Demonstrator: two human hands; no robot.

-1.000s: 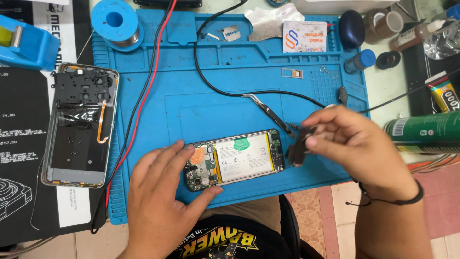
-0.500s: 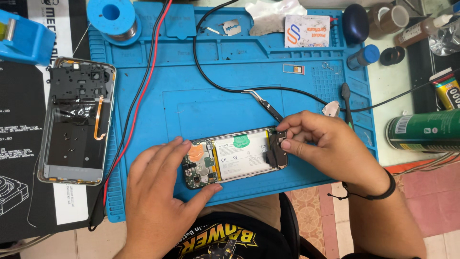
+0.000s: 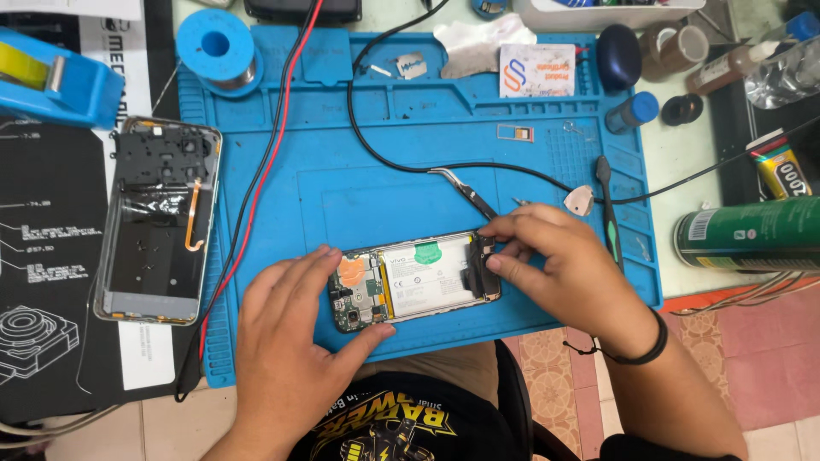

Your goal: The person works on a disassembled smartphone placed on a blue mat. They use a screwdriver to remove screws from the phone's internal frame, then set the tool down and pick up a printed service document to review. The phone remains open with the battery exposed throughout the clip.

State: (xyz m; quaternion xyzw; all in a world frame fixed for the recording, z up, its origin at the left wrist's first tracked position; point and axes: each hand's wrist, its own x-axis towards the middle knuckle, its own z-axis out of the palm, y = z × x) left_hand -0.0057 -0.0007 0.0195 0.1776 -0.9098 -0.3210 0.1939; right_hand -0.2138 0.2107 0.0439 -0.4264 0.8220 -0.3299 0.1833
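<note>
Left hand (image 3: 290,341) lies flat, grasping nothing, steadying the opened phone (image 3: 414,277); right hand (image 3: 547,256) pinches a small black part at the phone's end. Looks like it needs careful seating next.

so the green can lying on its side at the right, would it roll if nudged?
Probably. The green can lies on its side off the blue mat, with nothing visibly blocking it. It looks rigid and smooth, perhaps slippery. Neither the right hand nor the left hand touches it.

- Two hands: left (image 3: 286,341), right (image 3: 555,265)
- One opened phone (image 3: 414,280)
- One phone back housing (image 3: 158,220)
- One blue repair mat (image 3: 359,179)
- One tweezers (image 3: 465,192)
- One solder spool (image 3: 218,47)
- One tape dispenser (image 3: 51,77)
- One green spray can (image 3: 747,235)
</note>
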